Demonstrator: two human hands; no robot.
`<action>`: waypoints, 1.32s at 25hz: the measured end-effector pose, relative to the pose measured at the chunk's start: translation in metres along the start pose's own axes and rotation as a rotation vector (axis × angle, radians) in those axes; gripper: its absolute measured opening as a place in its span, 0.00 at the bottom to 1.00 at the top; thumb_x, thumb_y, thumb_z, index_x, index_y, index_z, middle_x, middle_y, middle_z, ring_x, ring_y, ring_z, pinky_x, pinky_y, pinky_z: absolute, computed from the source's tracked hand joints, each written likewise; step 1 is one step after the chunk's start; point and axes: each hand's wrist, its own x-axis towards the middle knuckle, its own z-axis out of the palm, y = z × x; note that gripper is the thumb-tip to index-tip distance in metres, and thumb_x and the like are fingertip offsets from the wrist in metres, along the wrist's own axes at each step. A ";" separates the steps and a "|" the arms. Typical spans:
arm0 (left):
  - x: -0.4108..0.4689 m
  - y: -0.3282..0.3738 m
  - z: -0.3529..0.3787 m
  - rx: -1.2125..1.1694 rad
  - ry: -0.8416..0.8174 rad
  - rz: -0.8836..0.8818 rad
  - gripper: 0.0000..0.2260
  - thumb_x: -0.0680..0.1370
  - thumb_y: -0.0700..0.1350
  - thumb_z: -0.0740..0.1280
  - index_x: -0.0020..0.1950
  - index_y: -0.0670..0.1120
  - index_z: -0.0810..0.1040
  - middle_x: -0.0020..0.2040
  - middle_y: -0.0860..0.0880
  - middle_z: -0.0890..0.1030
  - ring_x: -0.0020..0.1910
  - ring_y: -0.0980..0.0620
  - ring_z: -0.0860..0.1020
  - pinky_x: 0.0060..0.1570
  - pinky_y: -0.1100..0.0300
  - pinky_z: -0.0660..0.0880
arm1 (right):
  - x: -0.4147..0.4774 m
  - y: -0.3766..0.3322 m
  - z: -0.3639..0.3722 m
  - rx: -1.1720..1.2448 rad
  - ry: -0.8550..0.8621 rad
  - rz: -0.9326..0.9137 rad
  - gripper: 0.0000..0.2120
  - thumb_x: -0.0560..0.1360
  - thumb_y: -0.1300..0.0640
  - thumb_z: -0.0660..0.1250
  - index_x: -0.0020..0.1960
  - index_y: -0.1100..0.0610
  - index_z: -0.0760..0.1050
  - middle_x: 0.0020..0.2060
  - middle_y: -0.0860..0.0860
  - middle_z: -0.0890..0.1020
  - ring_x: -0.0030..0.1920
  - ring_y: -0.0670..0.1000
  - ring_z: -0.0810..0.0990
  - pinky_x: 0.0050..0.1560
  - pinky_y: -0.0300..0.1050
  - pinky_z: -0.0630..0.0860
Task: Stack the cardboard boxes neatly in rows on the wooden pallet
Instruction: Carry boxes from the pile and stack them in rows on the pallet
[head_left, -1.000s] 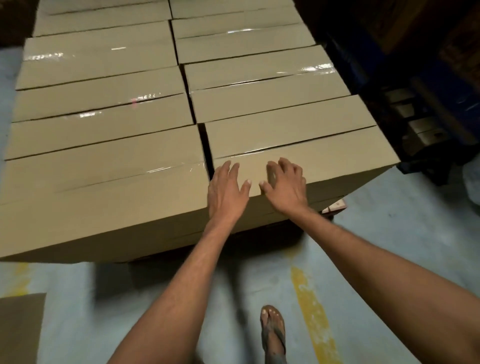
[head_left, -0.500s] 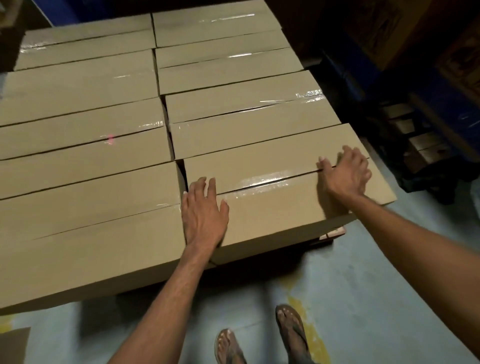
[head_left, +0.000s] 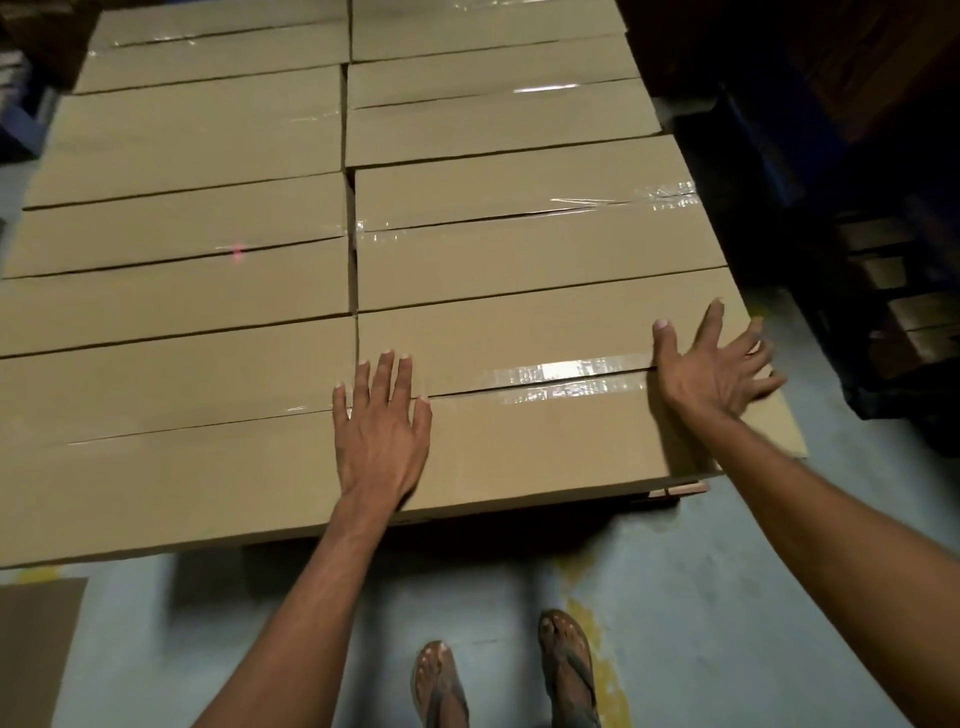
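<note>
Taped brown cardboard boxes lie in two rows, side by side, filling the view. The nearest box of the right row (head_left: 545, 431) has clear tape along its top seam. My left hand (head_left: 382, 436) lies flat on that box's near left corner, fingers straight. My right hand (head_left: 717, 364) rests with spread fingers on the same box near its right end. Just a sliver of the wooden pallet (head_left: 685, 488) peeks out below the box's right corner. The nearest box of the left row (head_left: 166, 457) sits flush beside it.
Blue-grey floor with a yellow stripe (head_left: 597, 660) lies in front of the stack, where my sandalled feet (head_left: 509, 675) stand. A flat cardboard piece (head_left: 31, 649) lies at the lower left. Dark racking with small boxes (head_left: 898, 291) stands close on the right.
My hands parted from the middle of the near box's front edge: the left slid a little left, the right moved out to the box's right end. The camera came closer.
</note>
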 end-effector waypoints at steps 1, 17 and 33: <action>0.002 0.002 -0.003 -0.007 0.010 -0.004 0.27 0.86 0.59 0.46 0.84 0.52 0.52 0.84 0.49 0.54 0.82 0.46 0.53 0.80 0.42 0.47 | 0.001 0.000 0.002 -0.006 0.006 -0.002 0.40 0.78 0.26 0.42 0.83 0.46 0.49 0.81 0.64 0.51 0.80 0.66 0.50 0.74 0.72 0.47; 0.101 -0.018 -0.009 -0.150 0.066 -0.080 0.33 0.83 0.66 0.48 0.82 0.48 0.60 0.84 0.48 0.56 0.83 0.46 0.51 0.79 0.43 0.53 | 0.071 -0.083 0.001 0.090 -0.037 -0.217 0.45 0.77 0.23 0.45 0.84 0.50 0.46 0.82 0.64 0.44 0.82 0.64 0.41 0.79 0.65 0.42; 0.102 -0.023 -0.029 -0.339 -0.041 -0.071 0.28 0.83 0.59 0.60 0.80 0.47 0.65 0.84 0.49 0.51 0.82 0.45 0.52 0.79 0.46 0.56 | 0.078 -0.106 -0.009 0.003 -0.212 -0.155 0.52 0.72 0.19 0.45 0.84 0.51 0.42 0.81 0.66 0.41 0.81 0.64 0.35 0.77 0.68 0.38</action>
